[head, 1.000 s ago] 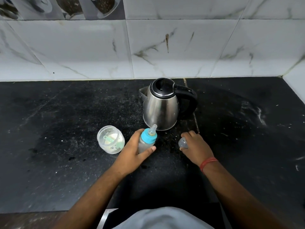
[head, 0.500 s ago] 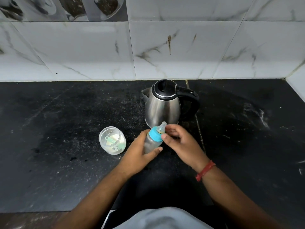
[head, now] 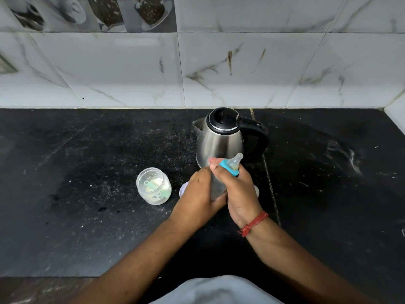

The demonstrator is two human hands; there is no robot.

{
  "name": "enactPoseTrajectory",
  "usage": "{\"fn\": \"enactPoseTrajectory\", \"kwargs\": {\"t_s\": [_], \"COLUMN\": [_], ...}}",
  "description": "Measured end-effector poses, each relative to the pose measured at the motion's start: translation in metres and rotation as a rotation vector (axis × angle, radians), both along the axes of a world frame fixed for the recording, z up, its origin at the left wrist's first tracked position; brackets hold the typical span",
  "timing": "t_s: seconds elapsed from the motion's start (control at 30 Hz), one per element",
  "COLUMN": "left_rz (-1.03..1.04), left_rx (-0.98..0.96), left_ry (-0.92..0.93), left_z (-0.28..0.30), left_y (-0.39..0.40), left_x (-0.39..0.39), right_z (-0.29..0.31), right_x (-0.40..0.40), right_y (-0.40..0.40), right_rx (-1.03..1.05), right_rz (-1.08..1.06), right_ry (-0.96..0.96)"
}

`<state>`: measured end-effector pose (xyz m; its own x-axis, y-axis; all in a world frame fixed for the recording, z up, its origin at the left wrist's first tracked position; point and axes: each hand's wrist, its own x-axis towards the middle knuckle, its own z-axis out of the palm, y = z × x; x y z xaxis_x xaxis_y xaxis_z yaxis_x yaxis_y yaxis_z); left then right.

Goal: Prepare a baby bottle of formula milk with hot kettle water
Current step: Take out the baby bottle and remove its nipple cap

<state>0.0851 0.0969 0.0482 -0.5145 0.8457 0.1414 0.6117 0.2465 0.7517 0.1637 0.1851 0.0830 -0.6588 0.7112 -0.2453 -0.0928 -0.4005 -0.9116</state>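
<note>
Both hands, left (head: 198, 194) and right (head: 237, 189), I see wrapped tight around the bottle (head: 219, 185) above the bench (head: 87, 216), its teat tilted right, the open jar (head: 154, 186) just left and the kettle (head: 221, 139) close behind.

Desk (head: 87, 216): black stone top, scuffed and dusted with pale specks.
Standing on it: a steel kettle (head: 221, 143) with black lid and handle, toward the back; an open clear jar (head: 153, 186) holding white powder and a green scoop, left of and nearer than the kettle.
</note>
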Motion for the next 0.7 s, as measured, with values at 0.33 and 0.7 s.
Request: {"fn": "enactPoseTrajectory", "kwargs": {"t_s": [0.33,0.7], "left_rz": [-0.07,-0.318], "left_rx": [0.112,0.022], "left_ry": [-0.23,-0.681], "left_z": [0.021,0.037], "left_y": [-0.004,-0.015], "left_x": [0.002,-0.015], "right_z": [0.006,0.016], "right_x": [0.002,-0.002], "right_y": [0.006,0.024], "right_rx": [0.127,0.216], "right_rz": [0.13,0.524], "right_ry": [0.081,0.305]}}
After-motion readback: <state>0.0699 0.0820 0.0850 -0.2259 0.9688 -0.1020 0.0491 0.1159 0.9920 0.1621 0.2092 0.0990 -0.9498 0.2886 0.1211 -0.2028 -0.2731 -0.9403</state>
